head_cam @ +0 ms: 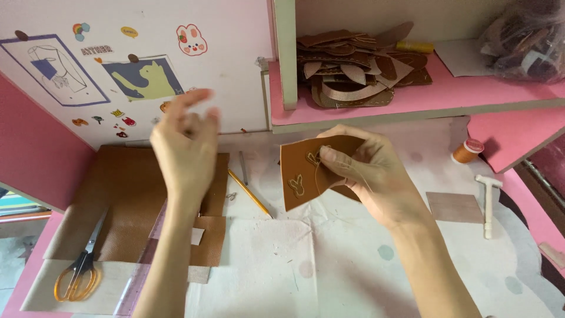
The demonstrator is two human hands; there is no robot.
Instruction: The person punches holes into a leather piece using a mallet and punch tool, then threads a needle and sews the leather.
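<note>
Centrally, a brown leather piece (306,174) with a straight left edge and a curved top, held up over the worktop (329,259) and tilted a little, smooth face toward the camera. Stitched on that face in pale thread: two small rabbit-like outlines, one near the top by the thumb, one lower near the left edge. Pinched by the right hand (368,176), thumb pressed flat on the front, fingers curled behind, a thin thread running across the knuckles; grip closed firmly on the leather's right side, wrist bent inward, forearm coming up from the lower right. Raised to the left, well apart from the leather: the left hand (185,141), blurred, palm turned away, fingers loosely bunched with the forefinger uppermost; hard to tell whether that grip pinches anything, too smeared to judge. Below it, flat on the worktop, larger brown sheets (126,194) and orange-handled scissors (79,274) lying shut. Between the two hands, a yellow pencil (250,193) lying slantwise beside a thin metal tool. Up on the pink shelf (412,100), a heap of cut leather shapes (359,68). Off to the right, an orange thread spool (468,151) and a small white hammer-like tool (488,203).
</note>
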